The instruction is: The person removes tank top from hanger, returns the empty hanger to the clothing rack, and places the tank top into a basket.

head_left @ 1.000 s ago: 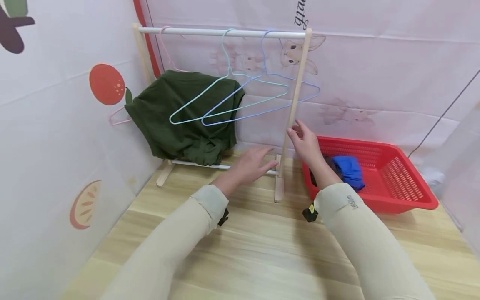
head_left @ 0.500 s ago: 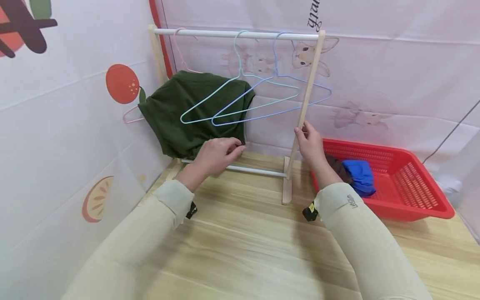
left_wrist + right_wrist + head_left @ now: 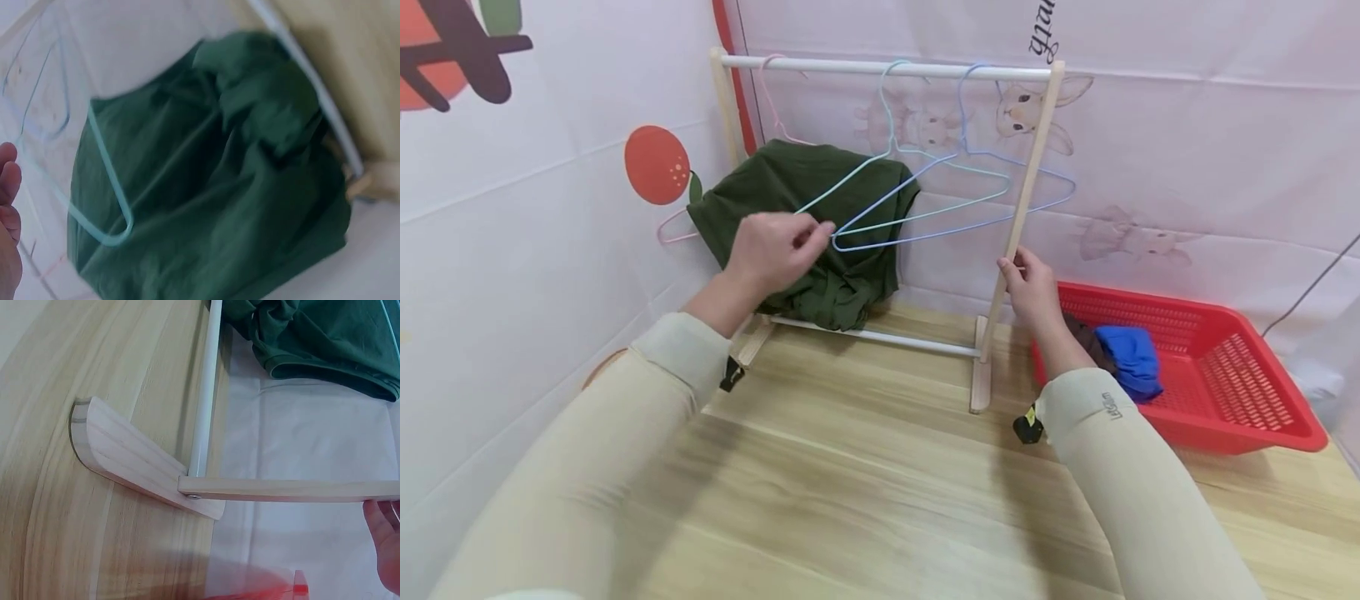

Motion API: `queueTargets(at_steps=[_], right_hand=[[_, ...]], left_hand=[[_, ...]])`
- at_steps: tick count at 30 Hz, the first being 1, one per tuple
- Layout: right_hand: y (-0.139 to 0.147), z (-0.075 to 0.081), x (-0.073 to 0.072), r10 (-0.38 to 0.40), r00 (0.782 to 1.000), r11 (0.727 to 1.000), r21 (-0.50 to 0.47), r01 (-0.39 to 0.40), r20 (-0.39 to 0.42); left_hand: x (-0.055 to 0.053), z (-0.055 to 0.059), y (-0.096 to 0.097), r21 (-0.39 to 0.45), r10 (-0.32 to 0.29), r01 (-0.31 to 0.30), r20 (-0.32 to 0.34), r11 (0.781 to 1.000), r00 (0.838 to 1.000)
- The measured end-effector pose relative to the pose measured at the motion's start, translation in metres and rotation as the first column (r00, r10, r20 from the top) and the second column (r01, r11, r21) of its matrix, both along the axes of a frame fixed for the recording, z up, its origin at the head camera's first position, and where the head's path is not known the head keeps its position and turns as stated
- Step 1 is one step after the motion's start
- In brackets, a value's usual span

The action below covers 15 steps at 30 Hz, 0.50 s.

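Observation:
A dark green garment (image 3: 865, 187) hangs on a pink hanger (image 3: 772, 100) at the left of a small clothes rack (image 3: 887, 68). In front of it is my left hand (image 3: 775, 254), fingers loosely curled and holding nothing. The left wrist view shows those fingers apart from the mint-green hanger (image 3: 106, 162). That hanger and a blue hanger (image 3: 917, 240) hang bare from the top bar, overlapping each other. My right hand (image 3: 1036, 287) pinches the rack's right wooden post (image 3: 1026, 196) between thumb and fingers. Only part of this hand shows in the right wrist view.
On the right stands a red plastic basket (image 3: 1225, 433) with blue cloth (image 3: 1129, 360) and dark brown cloth (image 3: 1086, 340) in it. The rack's wooden foot (image 3: 131, 450) rests on the wood-grain table (image 3: 850, 483). Printed fabric walls close in the back and left side.
My left hand has moved left and up, from near the lower bar to in front of the green garment. My right hand has come onto the post and grips it. The camera view has shifted slightly left.

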State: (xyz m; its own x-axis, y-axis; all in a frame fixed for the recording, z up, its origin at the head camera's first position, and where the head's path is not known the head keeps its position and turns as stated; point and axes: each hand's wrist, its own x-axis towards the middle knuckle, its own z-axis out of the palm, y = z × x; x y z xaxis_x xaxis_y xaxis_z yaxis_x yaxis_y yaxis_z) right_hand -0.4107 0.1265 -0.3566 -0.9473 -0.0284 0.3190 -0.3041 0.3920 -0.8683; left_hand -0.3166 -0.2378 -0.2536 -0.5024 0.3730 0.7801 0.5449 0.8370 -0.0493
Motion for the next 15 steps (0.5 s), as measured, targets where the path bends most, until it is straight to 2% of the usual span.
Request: queueTargets(at_steps=[2, 4, 7, 10, 15], right_hand=[[0.004, 0.0, 0.0, -0.003, 1.0, 1.0, -0.005, 0.003, -0.006], [0.006, 0.0, 0.0, -0.008, 1.0, 1.0, -0.008, 0.008, -0.009], [0.006, 0.0, 0.0, 0.001, 1.0, 1.0, -0.011, -0.001, -0.009], [0.003, -0.001, 0.0, 0.011, 1.0, 1.0, -0.007, -0.011, 0.0], [0.003, 0.001, 0.001, 0.012, 1.0, 1.0, -0.01, -0.012, 0.006]], left_hand=[[-0.007, 0.013, -0.004, 0.032, 0.038, -0.038, 0.0, 0.999, 0.999], [-0.014, 0.024, -0.009, 0.085, 0.086, -0.088, 0.03, 0.992, 0.996], [-0.024, 0.038, -0.018, 0.184, 0.16, -0.172, 0.08, 0.968, 0.984], [-0.034, 0.046, -0.027, 0.267, 0.208, -0.235, 0.125, 0.935, 0.97], [-0.052, 0.053, -0.036, 0.328, 0.237, -0.291, 0.194, 0.899, 0.952]])
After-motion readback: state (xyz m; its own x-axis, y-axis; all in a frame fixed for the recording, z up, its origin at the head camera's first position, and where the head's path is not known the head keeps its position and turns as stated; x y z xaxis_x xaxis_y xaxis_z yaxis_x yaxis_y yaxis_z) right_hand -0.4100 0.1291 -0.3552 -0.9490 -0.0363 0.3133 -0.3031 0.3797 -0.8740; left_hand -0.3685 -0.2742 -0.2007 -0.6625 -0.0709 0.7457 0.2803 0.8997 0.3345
